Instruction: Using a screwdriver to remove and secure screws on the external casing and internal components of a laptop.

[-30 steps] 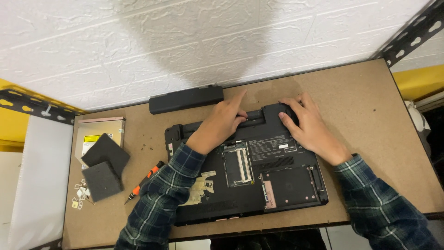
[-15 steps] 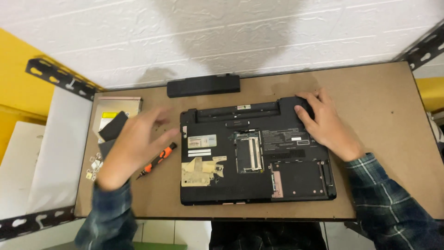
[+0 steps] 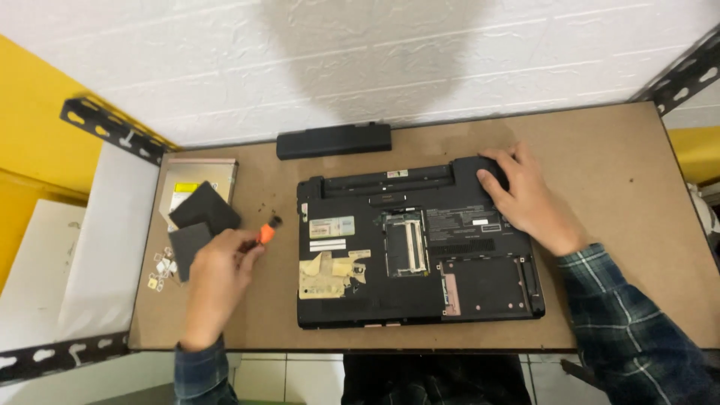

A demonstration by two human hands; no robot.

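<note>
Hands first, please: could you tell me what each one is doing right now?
Left hand: closed on the orange-tipped screwdriver.
Right hand: open, resting on the upturned laptop, holding nothing.

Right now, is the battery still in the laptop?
No: the black battery lies on the table behind the laptop, apart from it.

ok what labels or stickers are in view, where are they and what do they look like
Green-and-white label: laptop underside, left part, rectangular.
White label: just below it, small rectangle.
Torn tan tape: below those, ragged patch.
White label: under right hand, wide strip.
Yellow sticker: on silver drive, far left.
</note>
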